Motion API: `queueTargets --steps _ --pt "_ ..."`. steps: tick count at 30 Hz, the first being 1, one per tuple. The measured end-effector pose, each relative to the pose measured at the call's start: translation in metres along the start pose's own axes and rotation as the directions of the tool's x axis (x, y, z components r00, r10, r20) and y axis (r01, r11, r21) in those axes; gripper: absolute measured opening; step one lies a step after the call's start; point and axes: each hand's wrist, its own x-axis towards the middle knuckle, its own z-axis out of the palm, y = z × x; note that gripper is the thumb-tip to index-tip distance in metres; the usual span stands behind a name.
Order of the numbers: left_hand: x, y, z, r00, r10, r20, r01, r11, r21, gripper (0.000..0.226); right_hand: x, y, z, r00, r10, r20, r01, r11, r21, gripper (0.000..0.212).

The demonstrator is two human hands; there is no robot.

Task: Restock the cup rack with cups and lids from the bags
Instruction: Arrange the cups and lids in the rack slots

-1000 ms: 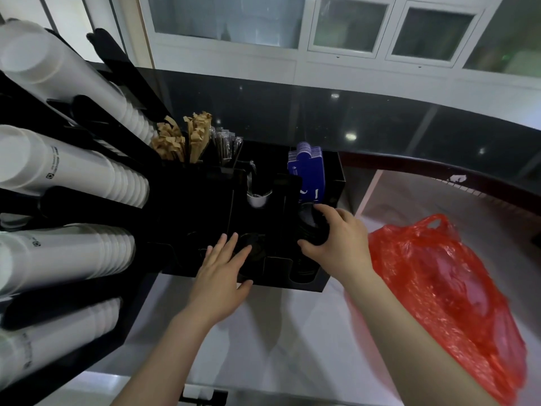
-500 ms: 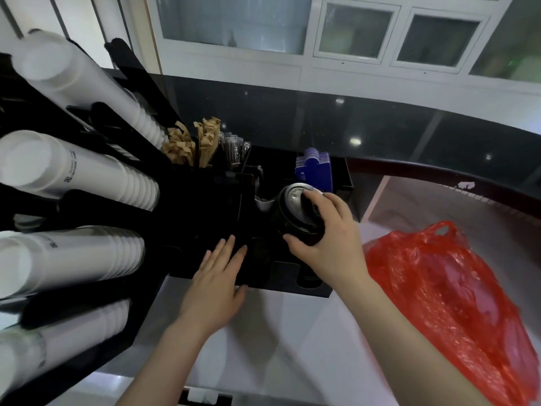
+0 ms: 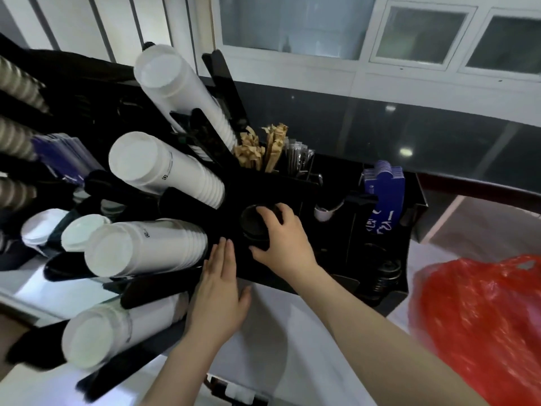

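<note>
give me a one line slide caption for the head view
Right hand grips a stack of black lids at the black organizer; left hand rests flat beside it.

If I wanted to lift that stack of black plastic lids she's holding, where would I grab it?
Probably around the rim, from above. The stack of black round plastic lids sits upright in a slot of the black organiser tray, so only its top is free. The right hand grips it that way, fingers and thumb on opposite edges; the left hand lies flat against the tray's front.
</note>
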Motion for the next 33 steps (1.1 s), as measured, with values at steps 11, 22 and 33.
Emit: queueTargets --steps 11,22,33 --pt "0.007 -0.001 0.002 0.999 0.047 0.011 -0.046 0.998 -0.05 0.085 0.007 -0.006 0.037 0.989 -0.038 0.144 0.094 0.909 -0.407 0.066" --pt "0.009 -0.001 0.007 0.998 0.036 0.06 -0.032 0.997 -0.065 0.083 0.005 -0.007 0.029 0.977 -0.067 0.202 0.159 0.862 -0.481 0.033" --pt "0.011 0.008 0.007 0.994 0.089 0.057 -0.085 0.995 -0.057 0.076 -0.022 0.013 -0.004 0.96 -0.265 0.09 0.28 0.911 -0.302 0.037"
